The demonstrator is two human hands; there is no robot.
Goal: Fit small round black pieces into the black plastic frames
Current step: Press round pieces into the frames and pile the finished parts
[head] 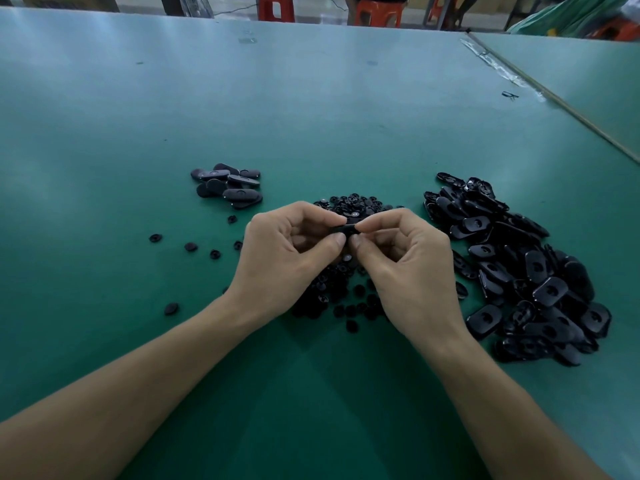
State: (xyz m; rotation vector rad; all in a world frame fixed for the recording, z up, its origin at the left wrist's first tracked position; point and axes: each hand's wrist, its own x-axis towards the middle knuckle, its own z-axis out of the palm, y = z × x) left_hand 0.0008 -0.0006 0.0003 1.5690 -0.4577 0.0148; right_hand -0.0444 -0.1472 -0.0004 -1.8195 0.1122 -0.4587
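Head view, stock list:

1. left hand (pixel 287 251): fingers curled, thumb + forefinger pinching the left end of one black frame (pixel 348 229). right hand (pixel 408 268): same pinch on the right end, thumb tips nearly meeting below it. Frame held clear of the table, prob. so both thumbs can press an insert home. Whether a round piece already sits in it: can't tell, fingers cover it.
2. round pieces heap (pixel 349 202): under and behind both hands, shortest reach; strays (pixel 190 246) scattered left.
3. frames pile (pixel 519 271): right of the right hand, large, jumbled; looks like supply.
4. small stack (pixel 228 185): far left, few units, smooth faces up; likely finished output, kept apart from stock.
5. table (pixel 311 98): green matte top w/ glare patches; second table (pixel 588 81) abuts at right along a strip seam.
6. Bkgd: red stools (pixel 276 8), green sheet (pixel 571 12) top right.
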